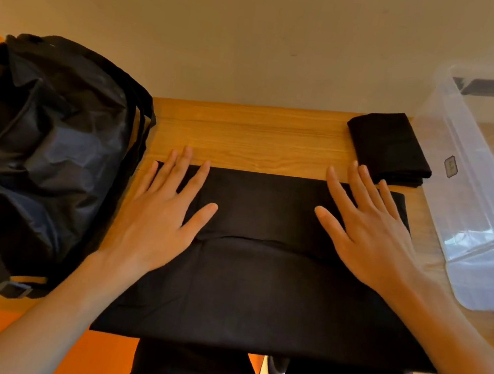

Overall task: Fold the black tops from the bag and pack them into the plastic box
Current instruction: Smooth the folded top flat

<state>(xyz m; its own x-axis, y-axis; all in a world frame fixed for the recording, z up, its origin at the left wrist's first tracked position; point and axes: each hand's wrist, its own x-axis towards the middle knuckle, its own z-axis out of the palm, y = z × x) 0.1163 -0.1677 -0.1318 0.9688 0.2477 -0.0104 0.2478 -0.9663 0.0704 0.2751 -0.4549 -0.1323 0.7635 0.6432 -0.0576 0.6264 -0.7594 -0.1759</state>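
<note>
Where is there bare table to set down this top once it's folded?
The table is bare beyond the spread top, between the bag and the folded top. A thin sliver shows between spread top and box. The spread top covers the near table; bag and box crowd the sides.

Left hand [163, 219] flat, palm down, fingers [198, 179] straight and spread, right hand [370, 238] likewise flat and splayed, thumbs pointing inward, hands well apart, bare left forearm [59, 302] and right forearm [457, 343] reaching forward from the lower corners

matt black cloth top [256, 285], glossy clear plastic box [456, 162], smooth grained wood table [247, 138], crinkled sheeny bag [41, 148].
</note>
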